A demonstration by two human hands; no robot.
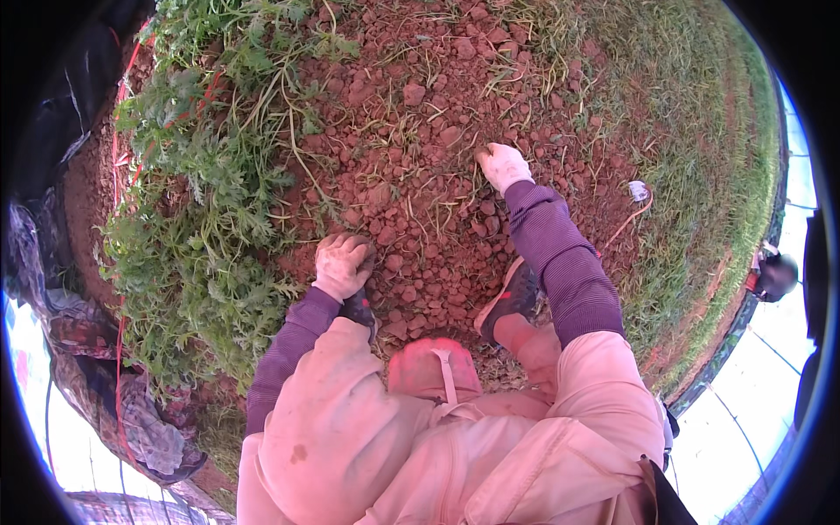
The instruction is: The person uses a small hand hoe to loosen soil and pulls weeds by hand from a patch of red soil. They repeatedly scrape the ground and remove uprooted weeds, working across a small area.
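Note:
My left hand (343, 265), smeared with soil, rests low over the reddish ground beside my left shoe (357, 307). Its fingers curl down, and what lies under them is hidden. Farther forward, my right hand (504, 167) reaches to the clods and looks pale, perhaps gloved. Its fingertips bend toward the soil; I cannot make out anything held in them. Between and ahead of both hands lies crumbly red soil (413, 216) strewn with thin cut or pulled stems. Leafy green plants (223, 256) with lobed leaves lean in from the left, close to my left hand.
A red cord (119, 328) runs along the left bed edge, beside dark plastic sheeting (46, 151). At right, a small white object (638, 190) trails a cord near grassy growth (695, 197). Another person (774, 274) is at the far right. My right shoe (508, 298) stands on soil.

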